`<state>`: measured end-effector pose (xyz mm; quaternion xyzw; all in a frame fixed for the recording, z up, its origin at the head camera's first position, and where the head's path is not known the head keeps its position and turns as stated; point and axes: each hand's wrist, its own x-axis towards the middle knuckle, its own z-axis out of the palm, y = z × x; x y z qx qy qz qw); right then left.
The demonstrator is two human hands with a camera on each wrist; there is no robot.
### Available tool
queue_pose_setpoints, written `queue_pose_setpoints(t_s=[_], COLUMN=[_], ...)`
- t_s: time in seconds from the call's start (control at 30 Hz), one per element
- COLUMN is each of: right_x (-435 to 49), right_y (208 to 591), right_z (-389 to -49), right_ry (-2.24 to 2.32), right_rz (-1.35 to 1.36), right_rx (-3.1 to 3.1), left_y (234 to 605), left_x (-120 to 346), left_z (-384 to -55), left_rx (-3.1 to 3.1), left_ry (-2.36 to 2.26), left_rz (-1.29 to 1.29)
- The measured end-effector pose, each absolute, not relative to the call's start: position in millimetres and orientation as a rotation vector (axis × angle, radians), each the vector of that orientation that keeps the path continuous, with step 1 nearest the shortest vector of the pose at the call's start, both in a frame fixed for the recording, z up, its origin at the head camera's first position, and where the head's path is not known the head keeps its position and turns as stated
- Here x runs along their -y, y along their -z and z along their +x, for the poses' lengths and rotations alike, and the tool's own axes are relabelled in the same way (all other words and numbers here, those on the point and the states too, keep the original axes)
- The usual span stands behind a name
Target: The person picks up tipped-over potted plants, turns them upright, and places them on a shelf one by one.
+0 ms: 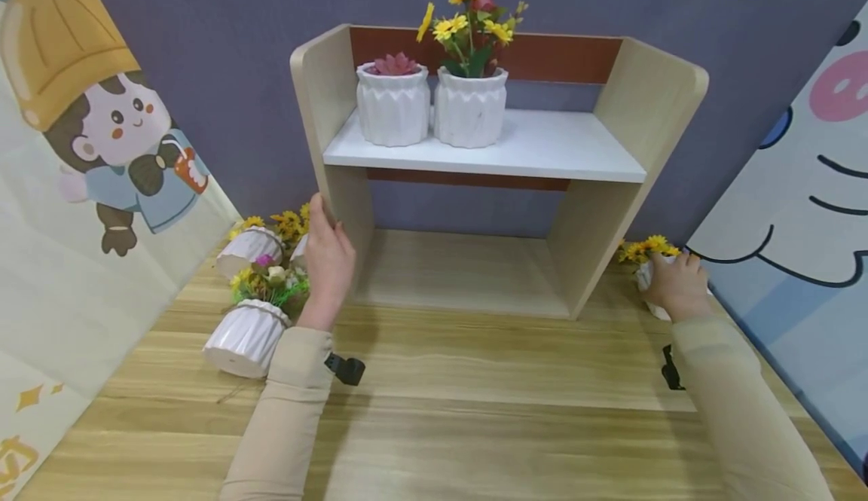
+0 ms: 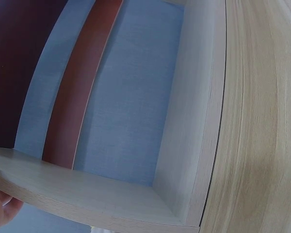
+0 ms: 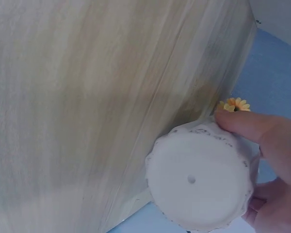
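Observation:
My left hand [image 1: 330, 260] is at the front edge of the left side panel of a two-tier wooden shelf [image 1: 597, 245]. In the left wrist view its fingers [image 2: 9, 206] lie outside the panel, with a digit over the inner side. My right hand [image 1: 680, 288] grips a white ribbed flowerpot [image 3: 199, 177] with yellow flowers [image 1: 649, 247], right of the shelf. The pot lies tipped over, its round base with a small centre hole facing the right wrist camera. My thumb presses its side; the other fingers are partly hidden behind it.
On the upper board stand a white pot with a pink succulent [image 1: 393, 113] and one with yellow flowers [image 1: 471, 113]. Left of the shelf, white flowerpots [image 1: 247, 335] lie tipped on the wooden table [image 1: 488, 410]. Cartoon panels [image 1: 88, 260] border both sides.

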<state>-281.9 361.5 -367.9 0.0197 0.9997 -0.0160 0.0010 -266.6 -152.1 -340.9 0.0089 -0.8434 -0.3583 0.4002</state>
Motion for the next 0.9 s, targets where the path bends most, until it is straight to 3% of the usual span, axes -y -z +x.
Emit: queue_pose_setpoints(t_s=[0.5,0.9], right_x=[-360.5,-370.7], right_y=[366.2,372.5], right_z=[-278.3,-267.7], right_ry=[-0.037,0.206], right_rz=[0.090,0.095], right_rx=[-3.143,-3.247], left_y=[339.7,337.9], left_x=[151.9,151.2], left_z=[-265.3,-263.7], left_rx=[2.124,2.133], left_ry=[0.892,0.917], left_rz=[0.006,0.015])
